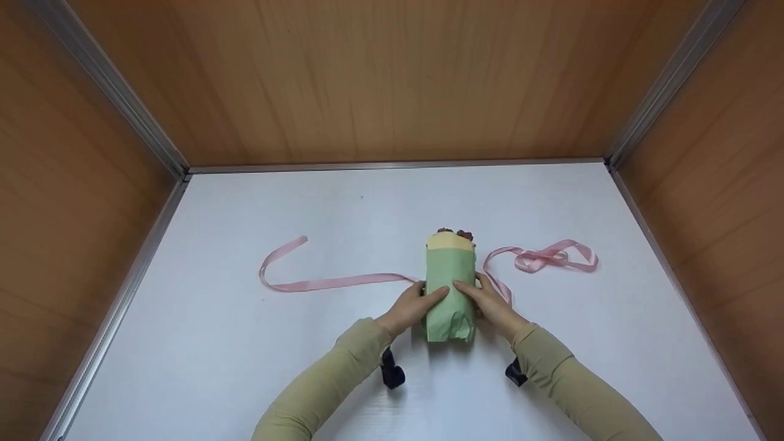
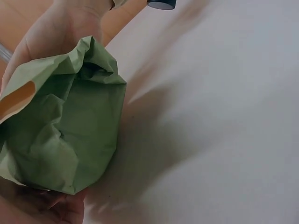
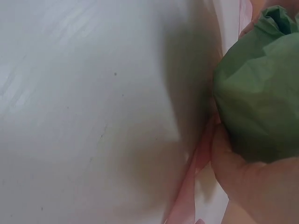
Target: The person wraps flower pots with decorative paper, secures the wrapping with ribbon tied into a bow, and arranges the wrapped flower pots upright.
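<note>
A green paper-wrapped bundle point(image 1: 450, 269) lies lengthwise between the two hands, with a pale yellow inner paper edge and small brown clustered tops showing at its far end. Its near end is folded and crumpled, as the left wrist view shows close up in the green paper point(image 2: 84, 135). My left hand point(image 1: 416, 304) grips the left side, thumb on top and the other fingers hidden around the side. From the right, my right hand point(image 1: 492, 306) grips it the same way. A pink ribbon point(image 1: 343, 282) extends out on both sides, its middle hidden by the bundle and hands.
To the right, the ribbon's other length lies in loose loops point(image 1: 554, 256) on the white table point(image 1: 245, 367). Wooden panels point(image 1: 392, 79) with metal edging enclose the back and both sides. Black wrist-worn devices point(image 1: 392, 370) hang below both sleeves.
</note>
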Motion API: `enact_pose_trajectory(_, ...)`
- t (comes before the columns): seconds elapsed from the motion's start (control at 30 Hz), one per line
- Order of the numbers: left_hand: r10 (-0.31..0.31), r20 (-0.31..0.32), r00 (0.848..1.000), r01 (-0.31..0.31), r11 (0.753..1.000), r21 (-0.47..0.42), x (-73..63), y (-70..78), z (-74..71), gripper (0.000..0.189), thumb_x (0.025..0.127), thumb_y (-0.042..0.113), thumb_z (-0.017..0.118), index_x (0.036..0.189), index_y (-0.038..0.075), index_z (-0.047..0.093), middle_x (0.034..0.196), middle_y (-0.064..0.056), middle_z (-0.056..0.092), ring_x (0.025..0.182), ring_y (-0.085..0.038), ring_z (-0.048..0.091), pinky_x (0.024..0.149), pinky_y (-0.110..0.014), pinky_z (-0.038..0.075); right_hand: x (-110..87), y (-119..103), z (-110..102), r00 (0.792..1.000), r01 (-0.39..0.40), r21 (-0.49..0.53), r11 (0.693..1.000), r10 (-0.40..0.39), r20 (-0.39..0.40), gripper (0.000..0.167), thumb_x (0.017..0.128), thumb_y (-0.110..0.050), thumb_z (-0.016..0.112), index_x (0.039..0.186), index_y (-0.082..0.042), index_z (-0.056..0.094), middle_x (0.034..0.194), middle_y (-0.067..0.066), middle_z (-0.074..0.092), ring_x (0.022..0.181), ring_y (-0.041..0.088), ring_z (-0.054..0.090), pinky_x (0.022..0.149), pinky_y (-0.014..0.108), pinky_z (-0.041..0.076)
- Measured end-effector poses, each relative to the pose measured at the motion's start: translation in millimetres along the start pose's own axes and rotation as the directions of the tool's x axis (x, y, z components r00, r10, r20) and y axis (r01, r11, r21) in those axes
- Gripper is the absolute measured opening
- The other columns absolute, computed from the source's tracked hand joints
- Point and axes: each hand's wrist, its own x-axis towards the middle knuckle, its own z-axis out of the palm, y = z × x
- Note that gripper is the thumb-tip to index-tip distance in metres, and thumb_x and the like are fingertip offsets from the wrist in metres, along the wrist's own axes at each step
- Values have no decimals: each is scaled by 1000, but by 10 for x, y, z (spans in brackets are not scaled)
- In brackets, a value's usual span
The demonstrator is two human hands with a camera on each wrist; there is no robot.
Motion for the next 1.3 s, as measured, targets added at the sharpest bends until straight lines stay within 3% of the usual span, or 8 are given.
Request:
enact_pose_trajectory(0.23,16,-7,1000,-17,1000,-10,18,35,69,80,88,57,54,139,-3,39,129,-15,55,116,-25,54,102,-42,41,-24,-12,-95,1000,1,-63,998,-2,-17,81,92,-46,53,149,-4,13,142,26,37,124,34,48,102,45,41)
enact_pose_trajectory(0.67,-18,-2,1000,18,999,-38,47,47,259,81,87,59,54,140,0,37,130,-13,54,117,-23,54,104,-41,40,-44,-11,-331,995,-25,-123,992,37,92,81,93,-48,51,150,-8,10,143,24,36,117,28,49,90,36,44)
enact_pose_trajectory(0.93,-10,-5,1000,9,1000,-9,78,30,255,84,87,62,52,141,0,37,132,-14,54,120,-24,52,105,-41,39,30,17,-367,994,-37,-147,988,52,98,84,92,-52,51,151,-9,10,145,26,33,122,32,47,97,43,42)
enact_pose_trajectory(1.07,-10,0,1000,10,998,60,95,30,206,85,87,65,50,140,-1,38,131,-14,54,121,-25,52,105,-42,39,62,20,-367,992,-46,-152,987,63,108,89,90,-56,51,152,-11,6,149,25,28,129,37,41,104,49,37)
enact_pose_trajectory(1.17,18,-21,1000,-15,987,161,113,39,172,84,87,65,49,135,-4,44,126,-16,57,117,-27,54,100,-42,43,70,26,-369,992,-49,-162,986,67,106,92,90,-57,51,153,-11,3,149,26,28,130,38,41,104,49,37)
enact_pose_trajectory(1.23,54,-51,997,-38,962,269,124,55,156,83,87,64,49,132,-5,46,125,-19,56,116,-30,52,99,-44,43,73,28,-380,992,-46,-177,983,66,108,93,90,-57,50,153,-9,1,149,26,28,128,37,42,102,48,39)
enact_pose_trajectory(1.3,104,-77,992,-67,921,384,145,68,146,82,87,63,48,131,-6,48,125,-20,53,117,-32,48,99,-46,41,74,22,-396,992,-35,-199,979,59,113,93,91,-57,49,152,-6,1,148,26,30,125,35,45,99,45,41)
